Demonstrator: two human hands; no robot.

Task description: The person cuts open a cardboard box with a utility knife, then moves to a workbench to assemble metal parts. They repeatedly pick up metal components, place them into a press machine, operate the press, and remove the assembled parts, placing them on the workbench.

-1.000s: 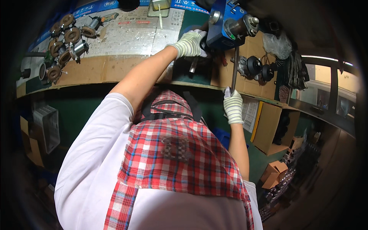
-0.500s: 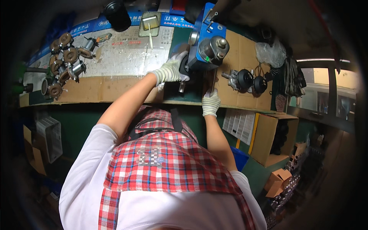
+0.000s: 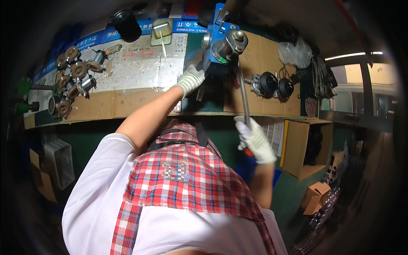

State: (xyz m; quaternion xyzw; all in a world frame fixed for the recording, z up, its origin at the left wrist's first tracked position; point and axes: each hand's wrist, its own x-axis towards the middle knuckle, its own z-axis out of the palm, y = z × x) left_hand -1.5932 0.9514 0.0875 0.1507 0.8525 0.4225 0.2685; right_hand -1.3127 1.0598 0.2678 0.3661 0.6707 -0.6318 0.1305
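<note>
A blue press-like machine with a grey metal cylinder head stands at the middle of the bench. My gloved left hand reaches in at its left side, fingers curled under the machine's body; what they hold there is hidden. A long metal lever runs from the machine down past the bench's front edge. My gloved right hand is closed around its lower end, slightly blurred, with a bit of red showing beside the fingers. Two metal parts with round black caps lie to the right of the machine.
Several brown-and-silver motor-like parts cluster on the left of the bench. Behind are a small tray with a brush and a black cylinder. A clear plastic bag lies at right. An open cardboard box sits below the bench edge.
My right hand has come down toward me and slightly right with the lever, which now slants out over the bench edge. My left hand has moved in closer under the machine.
</note>
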